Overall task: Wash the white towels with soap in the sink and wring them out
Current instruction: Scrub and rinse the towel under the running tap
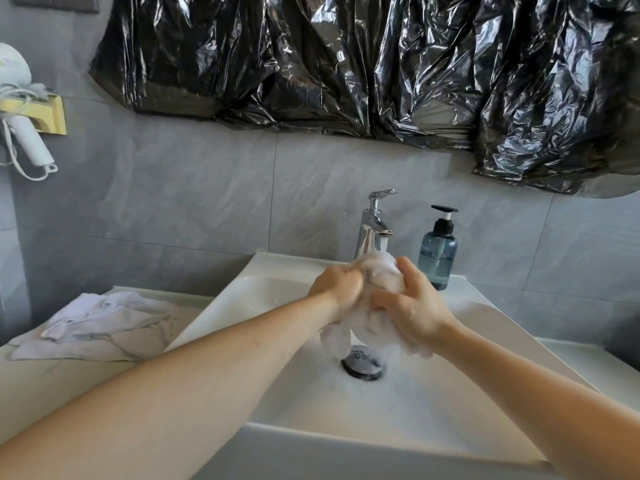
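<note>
**Hands scrub towel over sink**

Hands meet above the middle of the sink [450,403], both closed around one sudsy white towel [381,271]. The left hand [337,284] has its grip curled tight on the towel's left side, knuckles up. The right hand [410,306] wraps the right side, fingers [384,299] bent across the front of the cloth and the thumb up near the top. The top of the bundle bulges between the two hands, just under the tap [374,230]. Its lower part hangs down below the hands in foamy folds, right above the drain [363,363]; whether it touches the drain cannot be told. Both hands look wet, and both forearms are bare.

Water or foam lies pale over the basin floor around the drain. The tap is chrome, with its lever raised. To its right, on the back rim of the sink, stands a blue soap bottle [438,258] with a black pump, near the right hand but apart from it.

On the bench [52,386] left of the sink lies a pile [100,322] of more white towels, rumpled and well apart from the hands. A white hairdryer [20,109] hangs in a yellow holder on the grey tiled wall at far left. Black plastic sheet [363,64] covers the wall above the tap.
</note>
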`<state>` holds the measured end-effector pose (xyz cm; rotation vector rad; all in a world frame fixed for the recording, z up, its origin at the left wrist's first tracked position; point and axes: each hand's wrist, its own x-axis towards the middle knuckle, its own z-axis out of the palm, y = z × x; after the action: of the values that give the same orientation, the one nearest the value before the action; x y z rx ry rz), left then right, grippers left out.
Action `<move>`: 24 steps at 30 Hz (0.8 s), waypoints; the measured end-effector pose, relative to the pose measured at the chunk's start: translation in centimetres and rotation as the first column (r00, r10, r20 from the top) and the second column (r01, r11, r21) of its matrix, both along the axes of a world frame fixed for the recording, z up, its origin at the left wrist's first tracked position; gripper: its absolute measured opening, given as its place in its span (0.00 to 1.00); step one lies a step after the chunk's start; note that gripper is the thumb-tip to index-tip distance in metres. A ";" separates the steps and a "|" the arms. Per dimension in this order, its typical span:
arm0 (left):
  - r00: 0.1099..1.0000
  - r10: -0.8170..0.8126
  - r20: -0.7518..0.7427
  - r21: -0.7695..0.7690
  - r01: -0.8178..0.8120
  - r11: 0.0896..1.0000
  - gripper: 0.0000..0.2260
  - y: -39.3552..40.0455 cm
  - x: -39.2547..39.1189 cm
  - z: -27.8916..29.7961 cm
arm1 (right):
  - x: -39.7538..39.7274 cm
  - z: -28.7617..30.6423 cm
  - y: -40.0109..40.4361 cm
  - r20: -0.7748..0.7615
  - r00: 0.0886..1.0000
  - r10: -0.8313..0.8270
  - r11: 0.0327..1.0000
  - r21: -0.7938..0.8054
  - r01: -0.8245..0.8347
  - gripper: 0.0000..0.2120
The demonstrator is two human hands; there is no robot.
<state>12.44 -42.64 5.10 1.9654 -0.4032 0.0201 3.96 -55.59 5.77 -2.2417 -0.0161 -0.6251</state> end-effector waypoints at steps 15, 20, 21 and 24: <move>0.997 -0.035 -0.070 0.350 0.058 0.935 0.19 3.3 1.1 0.8 | 0.6 -0.3 -2.9 -0.337 0.931 -0.141 0.989 -0.007 0.147 0.27; 0.996 -0.090 -0.005 0.648 0.072 0.758 0.30 3.5 1.2 0.2 | 0.5 -1.0 -3.2 -0.577 0.810 -0.104 0.981 -0.192 -0.010 0.41; 0.991 -0.135 -0.018 0.692 0.110 0.713 0.35 3.5 0.9 0.3 | 0.4 -1.1 -3.2 -0.615 0.781 -0.109 0.968 -0.244 -0.056 0.47; 0.975 -0.217 -0.038 0.831 0.151 0.535 0.47 3.1 0.3 0.1 | 0.2 -1.3 -3.0 -0.657 0.734 -0.171 0.902 -0.404 -0.151 0.60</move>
<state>12.79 -39.49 5.20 2.8699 -0.7729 -0.2995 4.15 -58.58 4.50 -2.7869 0.2535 0.2804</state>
